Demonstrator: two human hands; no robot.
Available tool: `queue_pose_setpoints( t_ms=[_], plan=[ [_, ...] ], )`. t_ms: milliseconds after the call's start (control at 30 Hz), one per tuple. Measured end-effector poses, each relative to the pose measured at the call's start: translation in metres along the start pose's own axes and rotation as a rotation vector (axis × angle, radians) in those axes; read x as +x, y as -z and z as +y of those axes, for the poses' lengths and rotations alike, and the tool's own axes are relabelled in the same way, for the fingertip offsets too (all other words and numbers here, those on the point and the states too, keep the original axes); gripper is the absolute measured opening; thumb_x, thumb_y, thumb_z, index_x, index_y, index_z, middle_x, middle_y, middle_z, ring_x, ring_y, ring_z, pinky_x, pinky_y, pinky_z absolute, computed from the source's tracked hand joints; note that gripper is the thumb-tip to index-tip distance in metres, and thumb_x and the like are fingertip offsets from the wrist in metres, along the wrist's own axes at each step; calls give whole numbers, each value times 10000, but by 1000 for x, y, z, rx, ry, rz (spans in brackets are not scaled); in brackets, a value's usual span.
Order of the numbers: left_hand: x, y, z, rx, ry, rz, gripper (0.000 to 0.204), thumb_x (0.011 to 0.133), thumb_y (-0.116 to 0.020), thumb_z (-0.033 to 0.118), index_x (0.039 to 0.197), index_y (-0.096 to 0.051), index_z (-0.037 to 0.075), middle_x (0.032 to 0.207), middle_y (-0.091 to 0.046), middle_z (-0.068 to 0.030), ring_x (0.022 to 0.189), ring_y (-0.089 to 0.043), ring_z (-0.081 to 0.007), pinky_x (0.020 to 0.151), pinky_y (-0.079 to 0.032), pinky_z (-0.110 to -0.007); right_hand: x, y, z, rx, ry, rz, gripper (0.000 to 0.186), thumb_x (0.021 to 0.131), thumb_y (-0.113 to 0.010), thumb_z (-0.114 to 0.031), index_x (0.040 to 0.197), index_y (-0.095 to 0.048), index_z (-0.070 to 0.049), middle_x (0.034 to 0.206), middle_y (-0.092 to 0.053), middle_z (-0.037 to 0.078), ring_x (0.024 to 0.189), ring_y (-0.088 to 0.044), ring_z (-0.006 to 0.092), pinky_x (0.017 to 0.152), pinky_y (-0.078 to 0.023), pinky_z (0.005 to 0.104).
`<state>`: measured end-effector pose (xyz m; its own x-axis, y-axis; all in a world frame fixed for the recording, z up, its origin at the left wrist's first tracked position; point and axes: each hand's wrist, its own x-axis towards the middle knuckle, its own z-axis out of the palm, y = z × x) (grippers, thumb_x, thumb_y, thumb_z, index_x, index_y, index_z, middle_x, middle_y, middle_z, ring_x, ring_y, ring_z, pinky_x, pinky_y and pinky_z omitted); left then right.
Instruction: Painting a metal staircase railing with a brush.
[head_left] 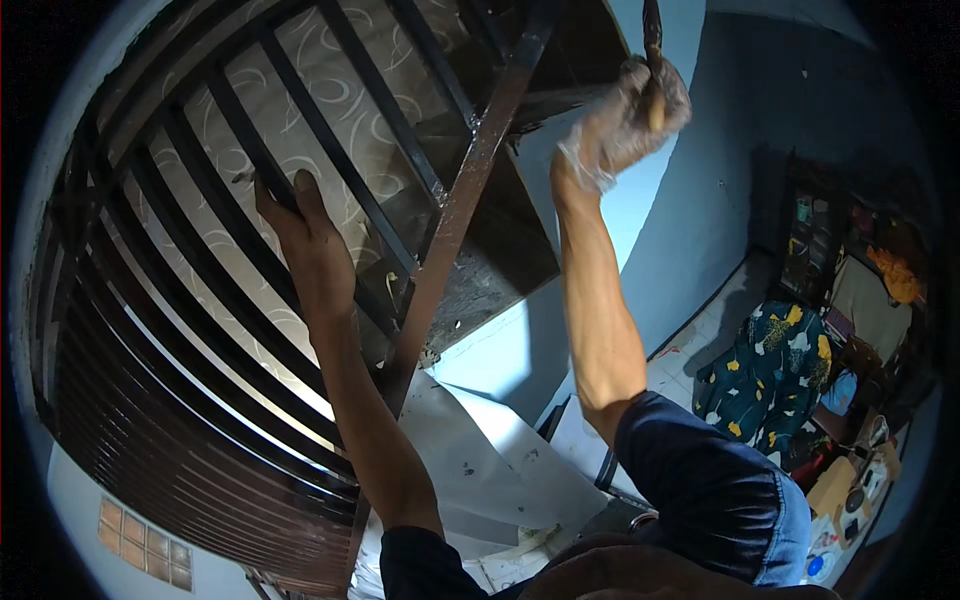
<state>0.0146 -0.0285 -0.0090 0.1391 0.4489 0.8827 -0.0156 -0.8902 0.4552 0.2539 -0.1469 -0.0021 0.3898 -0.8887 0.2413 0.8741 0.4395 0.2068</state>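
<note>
Brush point(653, 60) sits upright at top of frame, handle gripped in gloved right hand point(630, 115), fingers wrapped tight around it. Left hand point(305, 240), bare, curls narrowly around a dark bar point(262, 150) of the window grille. Brown frame post point(455, 215) runs between the hands. Blue wall point(700, 200) behind; patterned cloth point(765, 365) lies well below.

I see a paintbrush point(653, 60) at one o'clock, upright, its dark bristle end pointing up and its yellowish handle gripped low. The dark brown metal window grille point(300, 200) fills nine to twelve o'clock: parallel bars slanting across patterned glass, framed by a thicker rusty-brown post running from twelve down to six.
</note>
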Motion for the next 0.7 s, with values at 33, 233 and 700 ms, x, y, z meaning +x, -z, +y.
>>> queue_pose_setpoints(
  t_ms=[33, 233, 700],
  plan=[
    [-1, 1, 3, -19, 22, -22, 798, 1093, -357, 558, 1610, -132, -7, 1606, -279, -364, 1526, -284, -461, 1238, -281, -508, -2, -2, 7, -1, -6, -8, 276, 958, -654, 67, 1200, -567, -34, 1123, -640, 115, 944, -648, 184, 848, -557, 300],
    [2, 4, -3, 55, 46, -12, 788, 1095, -350, 560, 1613, -131, 9, 1581, -328, -359, 1476, -371, -481, 1207, -340, -502, -6, 11, 0, -610, 601, -353, 246, 831, -692, 126, 1031, -702, -18, 858, -717, 119, 782, -699, 250, 708, -570, 354],
    [2, 0, -5, 17, -11, 3, 761, 1095, -414, 499, 1609, -127, 17, 1581, -327, -342, 1474, -369, -483, 1200, -368, -519, -30, 8, 4, -913, 627, -434, 265, 755, -785, -98, 1019, -768, -103, 925, -733, 118, 918, -673, 338, 862, -416, 506]
  ],
)
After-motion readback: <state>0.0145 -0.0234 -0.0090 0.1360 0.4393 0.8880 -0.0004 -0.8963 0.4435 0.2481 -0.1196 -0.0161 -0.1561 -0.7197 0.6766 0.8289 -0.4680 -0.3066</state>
